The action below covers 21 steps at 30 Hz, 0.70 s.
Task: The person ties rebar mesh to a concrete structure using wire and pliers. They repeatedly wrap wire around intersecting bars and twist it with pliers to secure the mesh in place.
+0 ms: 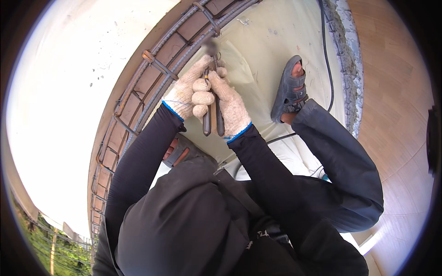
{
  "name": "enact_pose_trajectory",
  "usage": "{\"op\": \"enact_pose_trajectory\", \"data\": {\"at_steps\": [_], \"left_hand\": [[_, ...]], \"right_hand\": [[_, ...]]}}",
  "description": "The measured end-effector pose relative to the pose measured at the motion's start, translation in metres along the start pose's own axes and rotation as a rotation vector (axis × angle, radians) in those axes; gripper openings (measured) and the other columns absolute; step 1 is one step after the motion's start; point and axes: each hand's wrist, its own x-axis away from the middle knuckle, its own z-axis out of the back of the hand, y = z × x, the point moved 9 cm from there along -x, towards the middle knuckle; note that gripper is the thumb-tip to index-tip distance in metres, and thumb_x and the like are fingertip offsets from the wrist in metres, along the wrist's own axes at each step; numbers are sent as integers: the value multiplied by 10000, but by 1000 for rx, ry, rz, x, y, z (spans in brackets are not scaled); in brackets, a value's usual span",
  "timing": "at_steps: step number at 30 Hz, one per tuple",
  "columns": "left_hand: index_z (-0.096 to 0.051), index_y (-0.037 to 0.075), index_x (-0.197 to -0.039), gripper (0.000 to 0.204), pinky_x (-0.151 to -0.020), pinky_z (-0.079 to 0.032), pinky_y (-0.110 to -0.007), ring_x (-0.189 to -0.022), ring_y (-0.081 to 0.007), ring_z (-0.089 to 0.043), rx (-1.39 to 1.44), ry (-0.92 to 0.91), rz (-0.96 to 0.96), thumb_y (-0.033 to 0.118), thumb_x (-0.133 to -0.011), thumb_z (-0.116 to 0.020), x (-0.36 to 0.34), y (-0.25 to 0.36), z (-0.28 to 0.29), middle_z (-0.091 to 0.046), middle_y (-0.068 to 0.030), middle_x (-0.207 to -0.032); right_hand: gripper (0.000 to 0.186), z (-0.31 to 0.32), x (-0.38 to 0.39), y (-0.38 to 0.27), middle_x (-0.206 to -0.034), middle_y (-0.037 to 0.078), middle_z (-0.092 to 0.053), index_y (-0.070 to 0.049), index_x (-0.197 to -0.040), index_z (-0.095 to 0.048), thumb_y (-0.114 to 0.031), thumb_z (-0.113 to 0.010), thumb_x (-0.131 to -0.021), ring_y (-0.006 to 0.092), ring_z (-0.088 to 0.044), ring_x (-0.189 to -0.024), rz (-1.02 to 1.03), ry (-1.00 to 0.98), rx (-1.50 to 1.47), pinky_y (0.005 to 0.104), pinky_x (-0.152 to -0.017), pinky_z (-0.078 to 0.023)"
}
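We see two hands close together near the top middle, both in knitted cream gloves with blue edges. The left hand (186, 89) has its fingers curled up tight, folded around a tool with two long dark handles (220, 122). The right hand (234, 105) is closed on the same tool from the other side, with its thumb lying along it, though we cannot see all of its fingers. The tool is between the two hands, and its handle ends poke out below the gloves with a small gap between them. The top of the tool is a dark blur, so we cannot tell if it touches anything. Just beyond it and to the left, we see a long, curved cage of steel bars (162, 67), brown with rust in places. Under the hands is a pale, wrinkly sheet (258, 60). On the right, a foot in a grey sandal (289, 92) rests on the sheet, and a black cord (328, 64) runs past it. Farther right, we see a rough, broken edge (352, 69), then a light brown floor (391, 69).
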Motion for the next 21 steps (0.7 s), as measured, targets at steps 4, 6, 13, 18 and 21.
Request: {"op": "enact_pose_trajectory", "data": {"at_steps": [4, 6, 13, 18, 21], "left_hand": [[-662, 64, -1296, 401, -838, -646, -370, -896, -173, -706, -61, 130, -117, 422, -1121, -704, 1, 1, 6, -694, -69, -983], [-668, 73, -1281, 394, -830, -634, -358, -918, -165, -705, -195, 141, -80, 417, -1100, -735, -8, -3, 4, -687, -69, -974], [-660, 24, -1224, 383, -917, -635, -388, -1011, -235, -745, -512, 134, -43, 384, -1098, -698, 9, 4, -8, -734, -129, -1072], [-633, -8, -1276, 408, -981, -654, -435, -1003, -254, -749, 11, -75, 104, 382, -1161, -603, 10, -2, -32, -739, -111, -1105], [-633, 67, -1108, 290, -961, -669, -462, -925, -233, -741, 253, -327, 185, 353, -1142, -659, -4, -15, -47, -679, -47, -952]], "right_hand": [[341, -6, 44, -27, -1019, 62, -695, -51, -1237, -642, -372, -683, -1128, 165, -700, -820, 7, 344, 645, 368, -713, -618], [312, -18, 57, -43, -941, 73, -702, -14, -1172, -649, -319, -678, -1112, 173, -724, -785, -14, 432, 1100, 359, -676, -627], [247, -6, 51, -11, -984, 38, -635, -33, -1211, -618, -270, -634, -1143, 124, -600, -794, -108, 309, 591, 318, -664, -516], [290, -31, 50, 16, -937, -38, -450, -73, -1334, -570, -330, -499, -1218, 66, -397, -729, -242, -52, -183, 268, -613, -376], [300, -32, 52, 19, -921, -41, -438, -87, -1342, -571, -350, -491, -1220, 61, -390, -706, -303, -139, -403, 267, -593, -379]]}}
